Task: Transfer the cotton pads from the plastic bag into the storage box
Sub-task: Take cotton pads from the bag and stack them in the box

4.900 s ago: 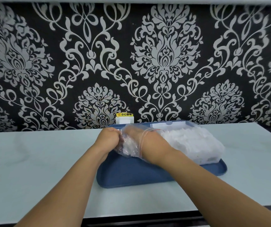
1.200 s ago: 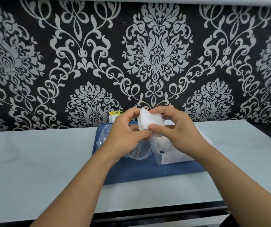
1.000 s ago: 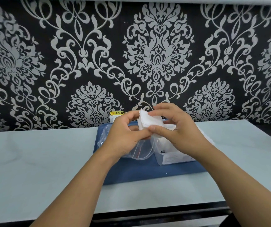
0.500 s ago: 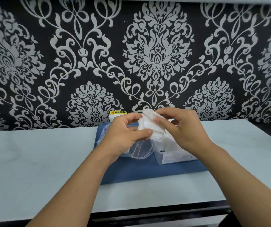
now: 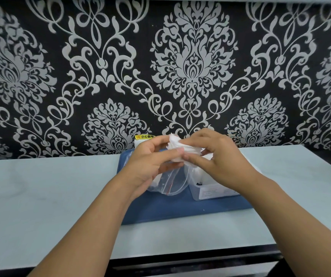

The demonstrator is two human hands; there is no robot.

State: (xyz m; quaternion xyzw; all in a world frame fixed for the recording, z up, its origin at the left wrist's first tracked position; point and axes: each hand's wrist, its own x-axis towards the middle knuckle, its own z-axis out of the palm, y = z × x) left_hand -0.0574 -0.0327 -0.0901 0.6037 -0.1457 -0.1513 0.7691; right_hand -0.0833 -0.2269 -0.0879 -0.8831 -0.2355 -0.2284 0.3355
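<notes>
White cotton pads (image 5: 177,149), one stack, centre of frame, long axis running upper left to lower right, pinched at both ends: left hand (image 5: 152,162) and right hand (image 5: 218,162), fingers curled on it. Beneath: clear plastic bag (image 5: 169,183), storage box (image 5: 210,192) with unreadable label, blue tray (image 5: 180,210), pale counter (image 5: 40,192). Yellow sticker (image 5: 145,136) reads "小心触电".

Cotton pads (image 5: 177,149), frame centre: white, soft, matt, fibrous. Plastic bag (image 5: 168,183) below them: thin clear film, glossy, wrinkled. Storage box (image 5: 210,191) to its right: translucent smooth plastic, paper label on front. Tray (image 5: 180,211): blue, matt plastic. Table (image 5: 50,188): pale, smooth, faint marbling, satin sheen. Wallpaper (image 5: 192,62) across top: black, matt, textured grey damask.
</notes>
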